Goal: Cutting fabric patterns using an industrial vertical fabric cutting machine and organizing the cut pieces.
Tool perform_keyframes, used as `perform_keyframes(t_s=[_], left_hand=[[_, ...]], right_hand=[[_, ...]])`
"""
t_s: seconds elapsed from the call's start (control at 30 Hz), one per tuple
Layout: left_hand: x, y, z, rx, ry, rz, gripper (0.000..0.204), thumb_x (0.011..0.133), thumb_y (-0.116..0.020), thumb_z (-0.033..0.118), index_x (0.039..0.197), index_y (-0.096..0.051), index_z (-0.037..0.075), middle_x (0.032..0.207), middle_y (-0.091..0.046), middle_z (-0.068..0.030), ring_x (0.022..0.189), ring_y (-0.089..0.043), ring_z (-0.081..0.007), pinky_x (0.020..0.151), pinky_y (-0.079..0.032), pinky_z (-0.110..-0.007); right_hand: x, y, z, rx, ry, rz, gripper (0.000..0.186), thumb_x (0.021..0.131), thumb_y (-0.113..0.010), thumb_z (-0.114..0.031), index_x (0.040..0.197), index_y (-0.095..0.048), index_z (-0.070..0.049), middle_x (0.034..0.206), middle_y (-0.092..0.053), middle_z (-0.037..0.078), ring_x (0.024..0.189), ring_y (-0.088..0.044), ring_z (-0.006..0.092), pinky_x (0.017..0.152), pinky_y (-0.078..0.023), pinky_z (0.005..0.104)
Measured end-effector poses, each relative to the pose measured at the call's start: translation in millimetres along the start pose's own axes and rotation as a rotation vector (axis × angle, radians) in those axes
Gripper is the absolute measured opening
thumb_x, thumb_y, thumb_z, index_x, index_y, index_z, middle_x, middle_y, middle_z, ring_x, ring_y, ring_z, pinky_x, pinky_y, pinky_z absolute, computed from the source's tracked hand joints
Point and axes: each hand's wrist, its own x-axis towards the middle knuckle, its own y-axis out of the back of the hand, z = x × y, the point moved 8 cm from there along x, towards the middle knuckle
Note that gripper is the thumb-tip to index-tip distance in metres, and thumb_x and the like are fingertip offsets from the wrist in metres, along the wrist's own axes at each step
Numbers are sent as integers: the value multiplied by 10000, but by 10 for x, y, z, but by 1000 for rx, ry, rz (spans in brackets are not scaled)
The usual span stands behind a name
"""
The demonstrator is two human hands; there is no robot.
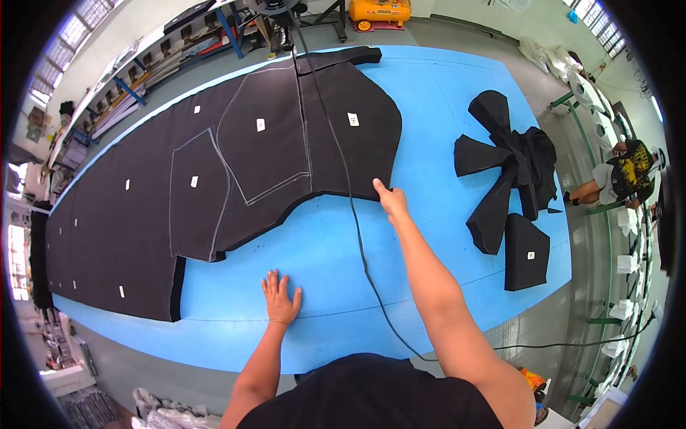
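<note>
A thick stack of black fabric [271, 164] covers the left and far side of the blue table, with chalk outlines and small white labels on top. My right hand [391, 201] grips the near edge of the stack's right-hand piece, thumb on top and fingers mostly hidden below. My left hand [281, 297] lies flat on the blue tabletop [336, 272], fingers spread, apart from the fabric. At the far edge, a dark upright machine [281, 28] stands by the slit between two fabric sections, partly cut off by the frame. From it, a black cable [355, 214] runs across the fabric toward me.
Black fabric offcuts [511, 161] lie in a heap on the table's right side, beside a labelled cut stack [527, 254]. An orange air compressor [380, 13] stands beyond the far edge. Another person [629, 171] is at the right by green-legged racks [604, 207].
</note>
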Motion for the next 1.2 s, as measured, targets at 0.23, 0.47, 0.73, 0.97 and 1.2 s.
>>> perform_keyframes(t_s=[0.23, 0.47, 0.73, 0.97, 1.2], left_hand=[[-10, 33, 36, 61, 30, -2, 492, 899, -687, 322, 1300, -569, 61, 1533, -420, -241, 1484, -323, -436, 1241, -186, -577], [17, 27, 55, 87, 32, -20, 504, 901, -671, 323, 1317, -547, 67, 1538, -414, -243, 1487, -311, -437, 1241, -182, -577], [-24, -32, 40, 129, -6, -38, 513, 908, -669, 318, 1330, -533, 60, 1535, -416, -244, 1488, -303, -437, 1235, -188, -577], [166, 171, -203, -29, 188, 36, 418, 975, -661, 278, 1270, -572, -4, 1353, -543, -229, 1279, -496, -359, 1128, -351, -474], [724, 395, 1021, -367, 330, 120, 313, 1038, -622, 224, 1214, -598, -34, 1097, -634, -103, 978, -573, -162, 926, -470, -327]], right_hand=[[-116, -44, -84, 186, -179, -97, 869, 820, -837, -426, 1357, -514, 175, 1445, -525, 329, 1350, -519, 441, 1058, -444, 575], [-18, -23, -107, 212, -86, -129, 592, 822, -843, -375, 1070, -645, 124, 965, -697, 185, 807, -660, 271, 692, -519, 447], [-278, 658, 389, 163, 12, -167, 489, 812, -851, -390, 888, -701, 69, 831, -710, 138, 762, -666, 231, 686, -525, 402], [-1554, 1014, 1608, 110, 7, -164, 557, 820, -853, -423, 1030, -671, 60, 937, -741, 179, 864, -715, 275, 777, -556, 405], [-2281, 1842, 2356, 19, -185, -198, 713, 827, -867, -417, 1276, -581, 58, 1089, -719, 163, 977, -693, 238, 865, -557, 373]])
